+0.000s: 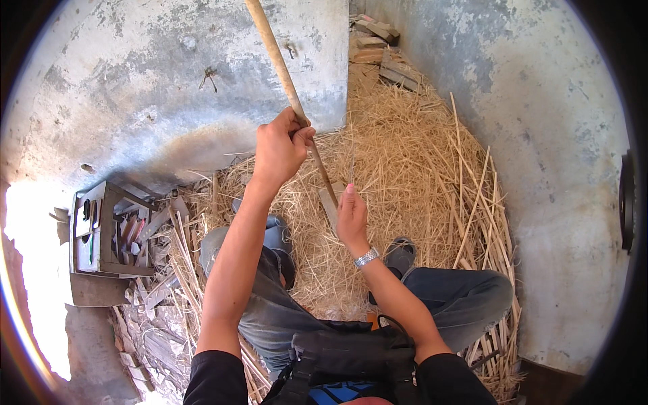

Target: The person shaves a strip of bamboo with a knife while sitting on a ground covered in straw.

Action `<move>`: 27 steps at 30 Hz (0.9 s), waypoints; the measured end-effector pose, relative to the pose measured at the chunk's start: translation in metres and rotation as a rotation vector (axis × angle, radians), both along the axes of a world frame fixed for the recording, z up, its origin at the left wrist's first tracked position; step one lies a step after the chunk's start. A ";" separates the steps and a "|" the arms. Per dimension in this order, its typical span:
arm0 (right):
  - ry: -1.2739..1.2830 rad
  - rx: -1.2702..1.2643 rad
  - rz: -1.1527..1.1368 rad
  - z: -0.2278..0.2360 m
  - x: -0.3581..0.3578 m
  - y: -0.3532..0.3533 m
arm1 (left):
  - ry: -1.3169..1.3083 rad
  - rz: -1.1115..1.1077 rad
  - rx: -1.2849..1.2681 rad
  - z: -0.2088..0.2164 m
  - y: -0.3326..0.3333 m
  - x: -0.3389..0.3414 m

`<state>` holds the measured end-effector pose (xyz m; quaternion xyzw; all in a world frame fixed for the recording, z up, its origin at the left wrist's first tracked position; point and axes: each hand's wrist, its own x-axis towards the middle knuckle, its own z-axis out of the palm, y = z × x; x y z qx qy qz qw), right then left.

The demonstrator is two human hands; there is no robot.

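A long, slim wooden or bamboo stick [275, 55] slants from the top of the view down to between my knees. My left hand [280, 148] is closed around it, pinching with thumb and fingers about midway along. Beside the stick's lower, darker end is my right hand [352, 217], with its fingers closed and thumb pointing up. A very thin pale line rises near that thumb; what the fingers hold is mostly hidden. Under the stick's lower end, a flat piece of wood [329, 208] shows next to my right hand.
Straw-like shavings [398, 155] cover the floor between my legs. Long split strips [482, 202] lie along the right wall. Broken bricks or wood pieces [378, 47] are piled in the far corner. At left, a wooden stool-like box [101, 236] holds small tools. Walls stand close ahead and right.
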<state>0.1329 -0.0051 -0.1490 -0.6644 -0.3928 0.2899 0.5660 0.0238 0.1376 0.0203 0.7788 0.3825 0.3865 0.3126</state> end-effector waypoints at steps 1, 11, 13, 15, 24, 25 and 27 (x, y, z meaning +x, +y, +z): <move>0.005 -0.001 0.006 -0.010 -0.006 0.002 | 0.005 0.006 -0.001 -0.001 0.001 -0.001; 0.109 -0.768 -0.016 -0.202 0.012 -0.079 | -0.038 -0.033 -0.035 0.000 0.000 0.000; 0.063 -0.664 -0.060 -0.154 0.006 -0.044 | -0.045 -0.020 0.035 -0.004 0.004 0.001; -0.053 -0.272 -0.125 -0.120 -0.009 -0.029 | -0.049 -0.031 0.032 -0.004 0.006 0.003; 0.372 -0.810 -0.010 -0.285 0.022 -0.080 | -0.085 -0.073 -0.022 0.003 -0.002 0.018; 0.400 -0.835 0.024 -0.277 0.014 -0.078 | -0.081 -0.061 -0.033 0.000 -0.001 0.008; 0.455 -0.781 -0.256 -0.254 0.017 -0.071 | -0.062 -0.028 -0.001 -0.006 0.003 -0.005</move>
